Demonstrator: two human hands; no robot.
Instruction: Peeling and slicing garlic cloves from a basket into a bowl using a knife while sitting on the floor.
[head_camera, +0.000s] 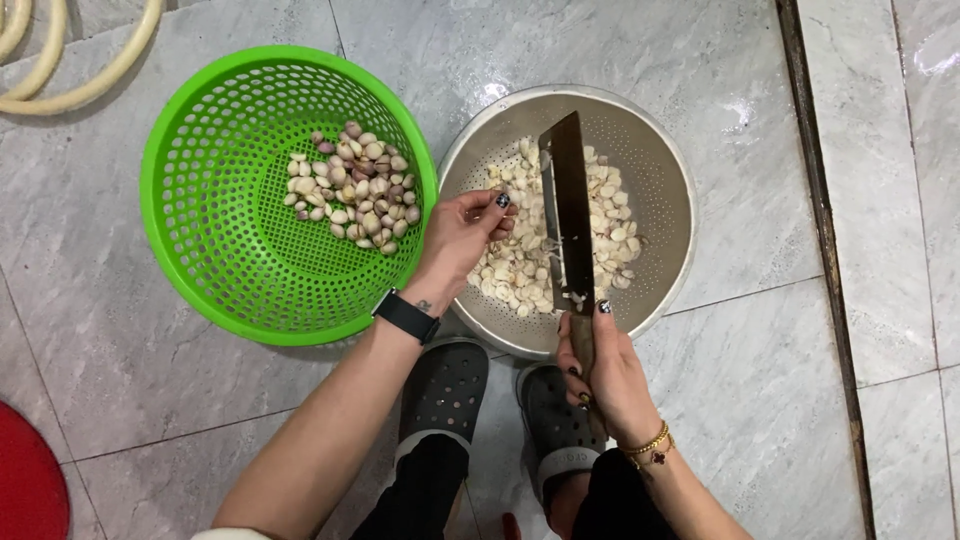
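The right hand (600, 375) grips the big knife (568, 215). The left hand's (462, 238) fingers pinch garlic (520, 270) just beside the blade.

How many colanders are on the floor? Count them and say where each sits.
2. A green plastic colander at left, holding unpeeled garlic cloves; a steel colander right of it, holding peeled cloves, under the cleaver. None seems hidden.

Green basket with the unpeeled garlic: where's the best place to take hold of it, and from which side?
Grip the green basket by its rolled rim on the near right edge, beside the left hand. The rim is thick and bare there; the cloves sit in the far right part.
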